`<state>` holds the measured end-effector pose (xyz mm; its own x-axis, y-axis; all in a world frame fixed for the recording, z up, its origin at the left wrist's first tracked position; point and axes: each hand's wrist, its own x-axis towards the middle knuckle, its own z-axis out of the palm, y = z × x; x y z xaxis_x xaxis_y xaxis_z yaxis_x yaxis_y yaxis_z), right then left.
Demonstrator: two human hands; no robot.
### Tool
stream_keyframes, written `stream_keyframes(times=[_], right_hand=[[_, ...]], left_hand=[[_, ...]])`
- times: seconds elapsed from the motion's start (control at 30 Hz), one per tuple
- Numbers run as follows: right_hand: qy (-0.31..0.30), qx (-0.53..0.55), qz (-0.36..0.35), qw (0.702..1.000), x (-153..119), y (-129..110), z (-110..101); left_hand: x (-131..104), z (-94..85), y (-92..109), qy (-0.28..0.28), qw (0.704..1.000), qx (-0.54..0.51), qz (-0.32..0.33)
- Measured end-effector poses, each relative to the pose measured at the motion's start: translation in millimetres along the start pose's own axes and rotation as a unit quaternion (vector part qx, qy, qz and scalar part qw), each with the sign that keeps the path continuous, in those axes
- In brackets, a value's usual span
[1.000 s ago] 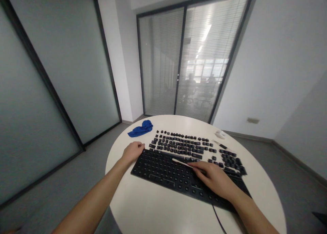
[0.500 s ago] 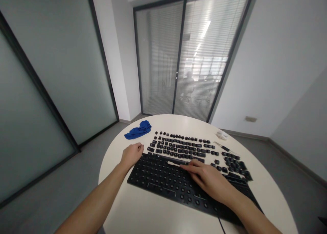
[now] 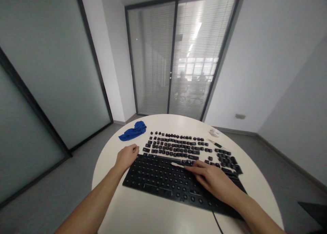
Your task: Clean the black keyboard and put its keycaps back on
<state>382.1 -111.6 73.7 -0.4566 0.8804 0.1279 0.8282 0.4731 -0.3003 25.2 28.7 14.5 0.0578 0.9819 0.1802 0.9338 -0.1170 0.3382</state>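
Note:
A black keyboard base (image 3: 153, 174) with its keycaps off lies on the round table. My right hand (image 3: 209, 175) is over its upper right part, fingers closed on a thin white swab (image 3: 177, 165) whose tip points left over the upper rows of switches. My left hand (image 3: 127, 155) rests at the keyboard's upper left corner with its fingers curled in; whether they grip the edge or anything small is hidden. Loose black keycaps (image 3: 176, 146) stand in rows just behind the keyboard, and another group (image 3: 227, 159) lies at the right.
A blue cloth (image 3: 133, 131) lies at the table's back left. Toward the back right are a crumpled white item (image 3: 214, 132) and a thin tool with a black grip (image 3: 218, 145). A black cable (image 3: 217, 222) runs off the near edge. The pale table (image 3: 135, 206) has a curved rim.
The view has turned slightly right, so the scene sits further left. Against the keyboard, the swab tip in my right hand has moved a little to the right. My left hand stays at the corner.

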Motion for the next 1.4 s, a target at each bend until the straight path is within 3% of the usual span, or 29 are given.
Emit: stream_keyframes(times=[0.7, 1.03, 1.4], right_hand=[[0.024, -0.024, 0.067, 0.997, -32.3, 4.1, -8.1], [0.041, 0.021, 0.104, 0.993, -46.8, 4.8, -3.8], [0.04, 0.055, 0.09, 0.994, -56.5, -9.1, 6.9]], left_hand=[[-4.7, 0.3, -5.8, -0.012, 0.999, -0.032, 0.02], [-5.1, -0.9, -5.0, -0.012, 0.999, -0.029, 0.026], [-6.0, 0.5, -6.8, -0.01, 0.999, -0.037, 0.029]])
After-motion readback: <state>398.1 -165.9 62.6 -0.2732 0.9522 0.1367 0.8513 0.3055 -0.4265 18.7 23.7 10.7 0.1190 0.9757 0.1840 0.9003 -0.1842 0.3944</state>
